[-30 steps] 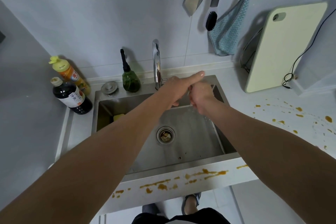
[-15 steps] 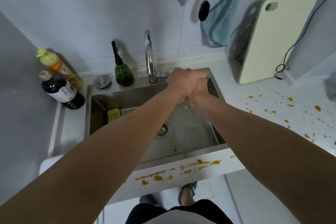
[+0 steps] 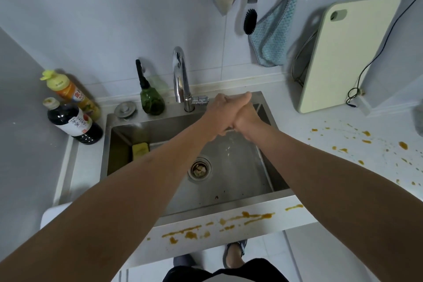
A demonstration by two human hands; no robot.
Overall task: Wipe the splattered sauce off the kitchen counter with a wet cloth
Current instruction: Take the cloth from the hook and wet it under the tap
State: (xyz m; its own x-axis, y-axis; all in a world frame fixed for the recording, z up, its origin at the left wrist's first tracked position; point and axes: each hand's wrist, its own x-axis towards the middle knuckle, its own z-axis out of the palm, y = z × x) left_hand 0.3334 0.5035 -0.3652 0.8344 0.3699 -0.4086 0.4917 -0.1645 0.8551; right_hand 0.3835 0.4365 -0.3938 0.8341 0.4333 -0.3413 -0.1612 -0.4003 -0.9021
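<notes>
Over the sink (image 3: 160, 126) both hands are pressed together, left hand (image 3: 219, 114) and right hand (image 3: 246, 119); can't tell if fingers grip anything. Below them, drain (image 3: 199, 168) holds food scraps.

Both hands, left hand (image 3: 220, 113) and right hand (image 3: 246, 119), pressed together over the back right of the stainless steel sink (image 3: 229, 192), beside the chrome faucet (image 3: 180, 78) and its side valve. Sink floor in front of them bare apart from round drain strainer (image 3: 199, 168) and yellow sponge (image 3: 140, 150) in left corner. Left counter blocked by dark soy sauce bottle (image 3: 71, 121) and orange-label bottle (image 3: 68, 92); green pump bottle (image 3: 150, 96) stands behind the rim. Right white counter (image 3: 343, 167) open, orange sauce splatter (image 3: 366, 142) only; pale green cutting board (image 3: 343, 52) leans on back wall. Hanging blue cloth (image 3: 274, 36) and black brush (image 3: 250, 21) overhead on wall.
</notes>
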